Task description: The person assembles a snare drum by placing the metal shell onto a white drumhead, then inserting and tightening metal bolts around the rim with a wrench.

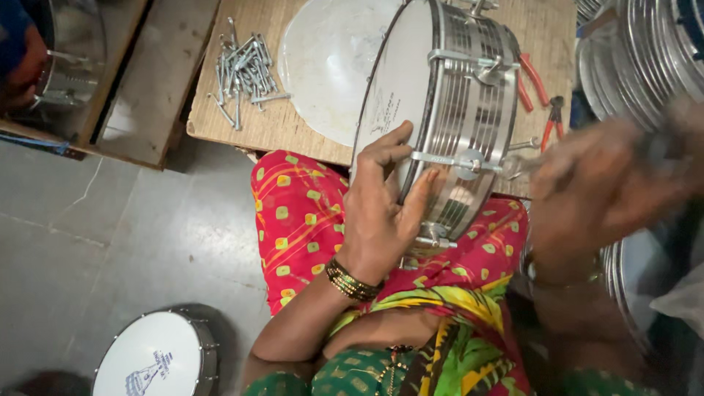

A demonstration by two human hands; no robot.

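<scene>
The left hand [381, 209] grips the metal drum [440, 110] on the lap; the right hand [601, 183] is blurred, so its grip I cannot tell

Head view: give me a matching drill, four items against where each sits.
Items:
1. metal drum
2. pile of bolts
3. red-handled pliers
4. second drum

Places:
A. on the floor, lower left
B. on the board, right of the metal drum
C. on edge in the lap, under the left hand
D. on the board's left part

Pairs: 1-C, 2-D, 3-B, 4-A
</scene>
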